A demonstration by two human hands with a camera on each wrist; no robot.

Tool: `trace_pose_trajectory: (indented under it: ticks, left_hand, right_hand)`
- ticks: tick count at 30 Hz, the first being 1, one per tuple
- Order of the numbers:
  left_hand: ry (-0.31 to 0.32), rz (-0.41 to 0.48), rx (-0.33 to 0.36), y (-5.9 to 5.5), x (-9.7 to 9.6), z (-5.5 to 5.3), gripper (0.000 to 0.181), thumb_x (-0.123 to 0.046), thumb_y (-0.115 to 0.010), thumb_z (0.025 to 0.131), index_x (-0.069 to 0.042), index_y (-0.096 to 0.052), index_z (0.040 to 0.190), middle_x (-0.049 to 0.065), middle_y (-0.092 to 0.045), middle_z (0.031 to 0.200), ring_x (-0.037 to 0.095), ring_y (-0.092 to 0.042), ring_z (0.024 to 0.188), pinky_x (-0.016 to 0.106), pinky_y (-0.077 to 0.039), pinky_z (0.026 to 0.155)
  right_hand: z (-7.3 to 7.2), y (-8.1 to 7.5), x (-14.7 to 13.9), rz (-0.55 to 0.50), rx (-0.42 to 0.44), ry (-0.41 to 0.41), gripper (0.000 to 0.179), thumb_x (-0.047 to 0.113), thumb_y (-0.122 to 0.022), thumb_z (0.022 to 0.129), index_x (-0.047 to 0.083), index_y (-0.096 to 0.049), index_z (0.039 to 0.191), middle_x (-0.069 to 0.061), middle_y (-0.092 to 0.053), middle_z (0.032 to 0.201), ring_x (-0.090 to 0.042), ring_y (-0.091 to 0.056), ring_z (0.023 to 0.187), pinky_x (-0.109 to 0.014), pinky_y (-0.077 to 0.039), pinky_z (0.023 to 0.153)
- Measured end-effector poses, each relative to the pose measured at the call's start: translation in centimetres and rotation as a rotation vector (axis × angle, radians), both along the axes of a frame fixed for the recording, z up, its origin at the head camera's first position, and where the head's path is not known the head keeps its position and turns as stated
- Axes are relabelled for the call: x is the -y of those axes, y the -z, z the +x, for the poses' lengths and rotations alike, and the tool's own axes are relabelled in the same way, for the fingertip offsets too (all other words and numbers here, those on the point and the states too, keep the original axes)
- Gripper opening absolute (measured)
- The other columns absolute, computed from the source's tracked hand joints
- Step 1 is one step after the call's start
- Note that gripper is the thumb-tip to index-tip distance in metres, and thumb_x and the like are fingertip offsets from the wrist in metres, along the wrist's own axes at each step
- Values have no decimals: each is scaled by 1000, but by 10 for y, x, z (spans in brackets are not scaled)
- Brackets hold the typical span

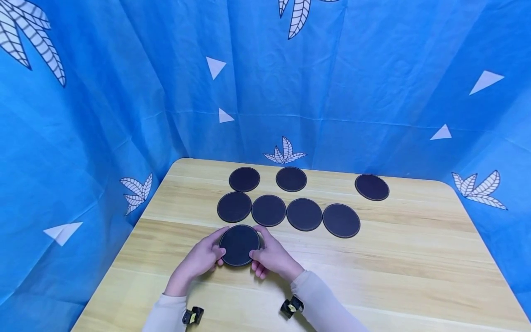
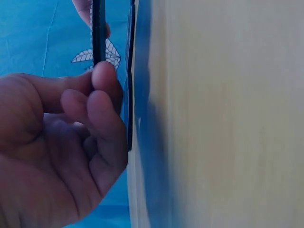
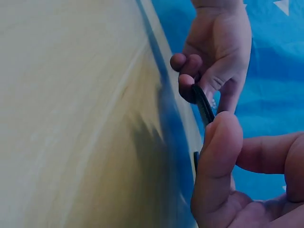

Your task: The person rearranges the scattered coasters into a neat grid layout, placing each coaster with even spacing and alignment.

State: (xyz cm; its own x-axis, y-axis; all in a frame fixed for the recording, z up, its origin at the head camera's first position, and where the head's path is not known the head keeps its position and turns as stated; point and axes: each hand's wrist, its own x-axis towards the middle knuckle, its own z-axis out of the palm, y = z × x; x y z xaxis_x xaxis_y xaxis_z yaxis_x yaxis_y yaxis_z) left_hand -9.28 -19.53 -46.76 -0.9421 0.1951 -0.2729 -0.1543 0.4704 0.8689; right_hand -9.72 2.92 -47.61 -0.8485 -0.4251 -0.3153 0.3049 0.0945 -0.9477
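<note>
Where the right hand [image 1: 273, 254] pinches — part of the disc [image 1: 239, 245] is hidden.

Black discs [image 1: 341, 221]: eight showing. One held disc [image 1: 239, 245], clock centre; four nearer discs [image 1: 268, 210], from 12 o'clock round to between 2 and 3; three farther discs [image 1: 291, 179], at 12, 1 and 2 o'clock. Left hand [image 1: 202, 254] between 8 and 9 o'clock, right hand [image 1: 274, 256] between 3 and 4: two. Sleeves [image 1: 327, 302]: two. Wrist devices [image 1: 192, 316]: two. Table [image 1: 415, 267]: one. White triangles [image 1: 486, 81] on blue cloth [image 1: 373, 69]: five.
</note>
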Motion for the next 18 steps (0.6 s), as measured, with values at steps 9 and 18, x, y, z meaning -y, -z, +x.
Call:
trace_pose_trajectory:
  ticks: [9,18]
  left_hand:
    - [-4,-358,-81,0,6,-4,52,-5,-61,97,-9,-50,148,0,-59,62,16,-56,57,43,-50,73]
    - [-59,-501,-130,-4,11,-8,37,-9,-61,96,-1,-58,132,24,-61,132,48,-55,120,61,-44,98]
  right_hand:
    - [0,7,13,35,31,13,70,-5,-56,93,9,-28,155,-19,-62,60,-17,-55,40,-29,-49,37]
    - [0,9,25,34,52,14,73,-4,-55,94,7,-22,159,-22,-64,63,-18,-58,42,-34,-54,40]
